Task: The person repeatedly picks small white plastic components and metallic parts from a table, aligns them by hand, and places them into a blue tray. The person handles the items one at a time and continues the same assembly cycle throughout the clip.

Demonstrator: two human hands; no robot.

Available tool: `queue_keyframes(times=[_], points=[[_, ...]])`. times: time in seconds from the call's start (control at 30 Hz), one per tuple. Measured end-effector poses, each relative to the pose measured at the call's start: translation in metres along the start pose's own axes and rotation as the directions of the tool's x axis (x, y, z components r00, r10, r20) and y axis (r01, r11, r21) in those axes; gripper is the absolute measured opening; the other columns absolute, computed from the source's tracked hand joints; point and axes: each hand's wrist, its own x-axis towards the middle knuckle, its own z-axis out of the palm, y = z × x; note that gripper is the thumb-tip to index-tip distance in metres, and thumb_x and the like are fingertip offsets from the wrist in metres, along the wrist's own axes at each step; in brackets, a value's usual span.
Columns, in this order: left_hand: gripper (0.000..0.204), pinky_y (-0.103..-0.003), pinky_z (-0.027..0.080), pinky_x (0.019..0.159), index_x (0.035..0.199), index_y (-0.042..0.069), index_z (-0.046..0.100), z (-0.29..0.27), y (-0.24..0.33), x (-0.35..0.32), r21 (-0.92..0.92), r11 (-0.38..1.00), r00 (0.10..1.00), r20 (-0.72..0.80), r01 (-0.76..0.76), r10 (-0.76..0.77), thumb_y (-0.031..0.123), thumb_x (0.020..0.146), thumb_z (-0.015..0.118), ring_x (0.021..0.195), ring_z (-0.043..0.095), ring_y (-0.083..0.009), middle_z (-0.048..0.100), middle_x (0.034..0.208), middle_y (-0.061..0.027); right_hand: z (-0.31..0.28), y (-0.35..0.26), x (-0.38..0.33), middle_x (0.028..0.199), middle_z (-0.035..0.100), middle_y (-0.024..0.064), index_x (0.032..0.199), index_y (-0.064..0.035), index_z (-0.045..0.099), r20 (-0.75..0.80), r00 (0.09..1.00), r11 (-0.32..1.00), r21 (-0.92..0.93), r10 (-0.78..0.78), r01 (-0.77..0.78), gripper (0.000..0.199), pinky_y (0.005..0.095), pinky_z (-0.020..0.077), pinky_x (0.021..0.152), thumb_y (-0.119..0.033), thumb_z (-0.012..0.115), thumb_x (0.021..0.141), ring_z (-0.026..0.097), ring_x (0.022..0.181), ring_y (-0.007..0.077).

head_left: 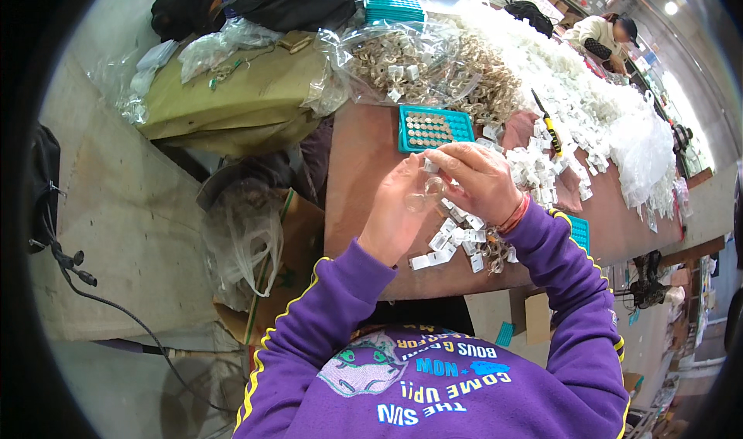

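My left hand (pixel 396 211) and my right hand (pixel 478 177) meet over the table, fingertips close together. Pinched between them is a small beige ring-shaped piece (pixel 435 185) with a bit of white at its top; my fingers hide part of it. Just beyond my fingertips lies a teal tray (pixel 402 133) holding rows of small round pale pieces (pixel 429 128). Beneath my right wrist is a small pile of white tags (pixel 443 242), with beige ring-shaped pieces (pixel 495 249) beside them.
A heap of beige ring-shaped pieces (pixel 395 64) on clear plastic lies behind the tray. White tagged pieces (pixel 557 75) cover the right side, with a yellow-and-black cutter (pixel 551 133). Stacked teal trays (pixel 393 7) stand at the back. A person (pixel 604 40) sits far right.
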Motion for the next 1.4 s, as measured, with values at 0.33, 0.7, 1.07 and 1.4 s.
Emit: queue_keyframes(times=[0.33,0.7,1.07,1.4], points=[[0.028,-0.026,0.052,0.080,0.118,-0.001,0.057,0.005,-0.001,-0.004,0.434,0.897,0.991,-0.058,-0.088,0.125,0.011,0.093,0.058,0.090,0.064,-0.0133,0.066,0.104,-0.0081,-0.009,0.003,-0.010,0.088,0.060,0.0080,0.102,-0.0047,0.064,-0.010,0.999,0.996,0.078,0.031,-0.030,0.030,0.0344,0.0526,0.062,-0.008,0.073,0.073,0.063,0.070,0.0255],[0.019,-0.034,0.055,0.085,0.112,0.003,0.059,-0.011,0.005,0.007,0.140,0.942,0.935,-0.142,-0.306,0.325,0.009,0.094,0.059,0.091,0.066,-0.0200,0.067,0.103,-0.0093,0.003,0.002,-0.001,0.100,0.067,0.0122,0.106,-0.0080,0.069,0.009,0.942,0.896,0.303,0.337,-0.323,0.026,0.0354,0.0538,0.071,-0.012,0.070,0.080,0.066,0.082,0.0301],[0.017,-0.038,0.054,0.091,0.110,0.005,0.062,-0.021,0.007,0.009,0.141,0.922,0.907,-0.181,-0.359,0.381,0.008,0.093,0.059,0.097,0.066,-0.0242,0.066,0.107,-0.0104,0.026,0.001,-0.034,0.076,0.057,0.0002,0.068,-0.0142,0.059,0.418,0.907,0.988,-0.120,-0.043,0.101,0.005,0.0319,0.0450,0.079,-0.015,0.064,0.067,0.058,0.085,0.0187],[0.018,-0.041,0.054,0.092,0.111,0.004,0.060,-0.018,0.006,0.008,0.253,0.922,0.898,-0.257,-0.294,0.357,0.005,0.093,0.058,0.107,0.063,-0.0283,0.064,0.110,-0.0131,0.031,0.004,-0.032,0.072,0.065,0.0068,0.077,-0.0086,0.062,0.263,0.888,0.869,0.231,0.378,-0.438,0.004,0.0362,0.0501,0.064,-0.006,0.062,0.074,0.065,0.069,0.0255]])
